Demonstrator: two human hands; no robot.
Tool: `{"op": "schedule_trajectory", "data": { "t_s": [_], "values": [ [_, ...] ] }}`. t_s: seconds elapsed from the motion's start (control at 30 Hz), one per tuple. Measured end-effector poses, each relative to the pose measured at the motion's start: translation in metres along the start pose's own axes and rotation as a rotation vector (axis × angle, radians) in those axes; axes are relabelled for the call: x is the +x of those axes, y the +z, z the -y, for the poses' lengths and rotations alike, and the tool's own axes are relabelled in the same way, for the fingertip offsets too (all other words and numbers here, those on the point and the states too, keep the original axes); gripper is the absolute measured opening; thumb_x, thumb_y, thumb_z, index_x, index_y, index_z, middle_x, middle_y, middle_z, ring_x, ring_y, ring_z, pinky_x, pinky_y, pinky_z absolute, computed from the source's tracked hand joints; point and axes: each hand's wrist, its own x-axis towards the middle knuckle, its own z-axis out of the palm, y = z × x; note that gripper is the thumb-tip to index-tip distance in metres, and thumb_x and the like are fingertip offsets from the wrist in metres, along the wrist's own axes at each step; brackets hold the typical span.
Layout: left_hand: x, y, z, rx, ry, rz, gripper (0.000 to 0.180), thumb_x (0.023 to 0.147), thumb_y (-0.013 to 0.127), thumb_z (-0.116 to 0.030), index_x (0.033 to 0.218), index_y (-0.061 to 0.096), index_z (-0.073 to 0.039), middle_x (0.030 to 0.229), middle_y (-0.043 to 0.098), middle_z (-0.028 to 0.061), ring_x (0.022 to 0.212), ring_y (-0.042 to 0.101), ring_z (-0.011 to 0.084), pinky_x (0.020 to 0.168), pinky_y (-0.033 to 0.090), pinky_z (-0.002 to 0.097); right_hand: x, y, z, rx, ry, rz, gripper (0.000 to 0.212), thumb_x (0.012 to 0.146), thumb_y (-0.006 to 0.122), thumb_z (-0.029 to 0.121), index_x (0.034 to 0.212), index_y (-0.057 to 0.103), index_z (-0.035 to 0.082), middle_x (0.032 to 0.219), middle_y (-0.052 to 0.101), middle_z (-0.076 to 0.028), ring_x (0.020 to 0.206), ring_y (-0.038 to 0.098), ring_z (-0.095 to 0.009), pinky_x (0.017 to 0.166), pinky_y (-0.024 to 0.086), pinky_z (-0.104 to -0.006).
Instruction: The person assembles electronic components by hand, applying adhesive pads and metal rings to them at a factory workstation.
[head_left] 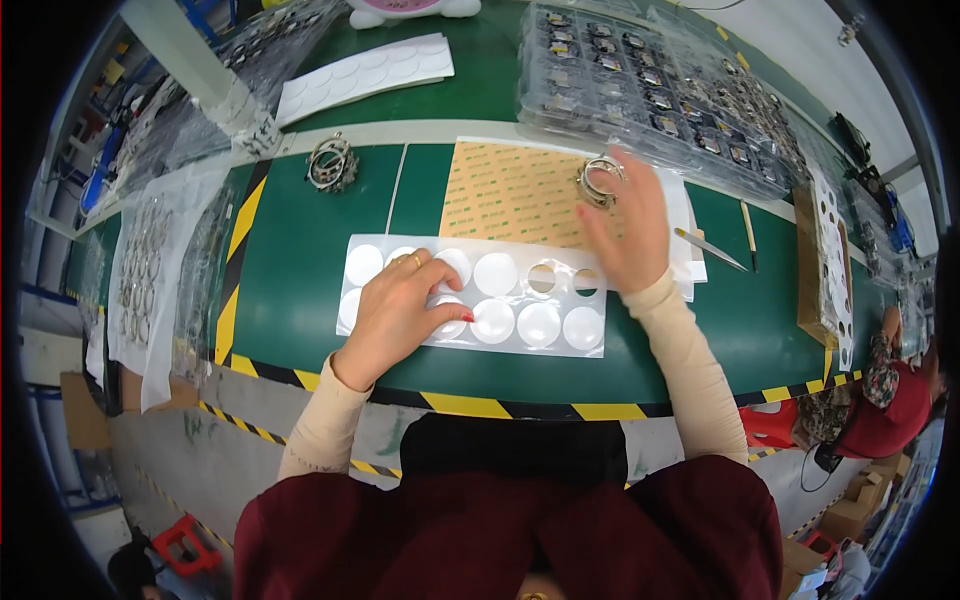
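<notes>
My left hand [395, 310] rests on a sheet of round white stickers [350, 328], its thumb and index finger apart and nothing visibly between them. Two cutouts at the sheet's far right have no white disc in them. Farther right, my right hand [638, 225], somewhat blurred, is at a round metal ring-shaped part [596, 183]. The thumb and fingers are spread around that part; whether they touch it is unclear. Beneath the part lies tan printed backing paper [510, 190]. A similar metal ring part [332, 164] stands at the left on the green table [290, 270].
Tweezers [712, 250] and a thin pale stick [748, 235] lie to the right, before an upright cardboard box [815, 265]. Clear compartment trays of small parts [650, 85] stand at the back. More sticker sheets [368, 75] lie far left, and bagged rings [147, 265] at the left edge.
</notes>
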Motion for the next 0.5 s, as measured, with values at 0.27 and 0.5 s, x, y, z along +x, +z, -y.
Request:
{"op": "schedule_trajectory", "data": {
  "t_s": [0.27, 0.5],
  "values": [
    [-0.001, 0.004, -0.009, -0.044, 0.045, 0.058, 0.028, 0.059, 0.077, -0.026, 0.072, 0.057, -0.011, 0.072, 0.05, 0.0023, 0.07, 0.053, 0.0194, 0.058, 0.042, 0.0307, -0.014, 0.005, 0.075, 0.18, 0.18, 0.699, 0.046, 0.072, 0.069, 0.021, 0.114, 0.052, 0.011, 0.106, 0.054, -0.016, 0.077, 0.058, -0.028, 0.072, 0.048, -0.0327],
    [0.003, 0.008, -0.013, -0.045, 0.106, 0.057, 0.028, 0.057, 0.077, -0.027, 0.07, 0.057, -0.012, 0.072, 0.051, 0.0031, 0.07, 0.054, 0.0209, 0.059, 0.043, 0.0319, -0.009, -0.002, 0.052, 0.925, 0.208, 0.713, 0.053, 0.073, 0.06, -0.004, 0.122, 0.047, 0.01, 0.113, 0.054, -0.009, 0.092, 0.054, -0.017, 0.083, 0.043, -0.029]
  ]
}}
